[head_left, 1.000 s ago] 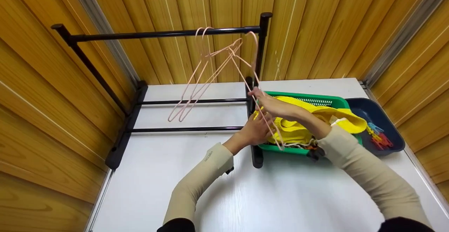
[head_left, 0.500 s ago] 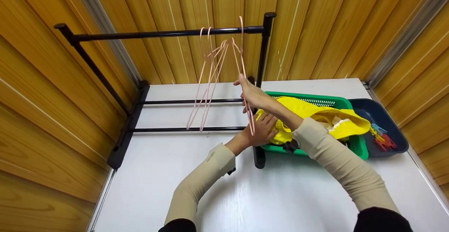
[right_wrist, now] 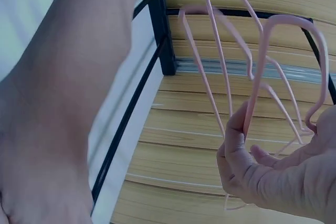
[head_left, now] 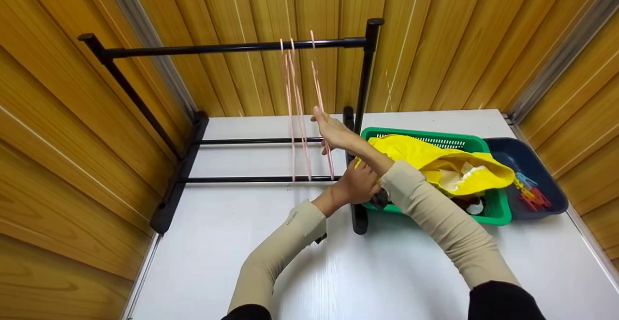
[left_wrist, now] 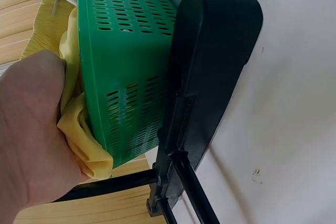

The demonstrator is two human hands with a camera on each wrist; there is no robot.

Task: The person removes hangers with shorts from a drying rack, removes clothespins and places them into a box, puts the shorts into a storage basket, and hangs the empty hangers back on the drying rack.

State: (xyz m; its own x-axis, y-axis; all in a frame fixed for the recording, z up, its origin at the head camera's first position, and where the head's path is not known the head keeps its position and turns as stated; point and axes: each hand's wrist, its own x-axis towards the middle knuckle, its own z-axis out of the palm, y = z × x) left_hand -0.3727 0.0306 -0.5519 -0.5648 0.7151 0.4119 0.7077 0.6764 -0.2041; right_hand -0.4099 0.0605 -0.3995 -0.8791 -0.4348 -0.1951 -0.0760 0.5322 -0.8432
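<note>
Three pink wire hangers hang from the black rail (head_left: 217,48) in the head view. My right hand (head_left: 336,131) holds the rightmost hanger (head_left: 317,85) by its side, with fingers curled about the wire in the right wrist view. Just to the left hang the other two hangers (head_left: 298,102). Below, my left hand (head_left: 359,183) grips an edge of a yellow garment (head_left: 406,151) at the left end of a green basket (head_left: 503,209). The left wrist view shows the cloth bunched by the palm; its fingertips are hidden.
A dark blue tray (head_left: 551,192) with several coloured clothespins (head_left: 532,196) stands right of the basket. The rack's right foot (head_left: 359,221) lies against the basket's left side. Wood-patterned walls (head_left: 435,44) enclose the white table (head_left: 411,271).
My right hand has moved left with the rightmost hanger, and its hook has slid left along the rail. All three hangers now hang more edge-on. My left hand stays at the basket.
</note>
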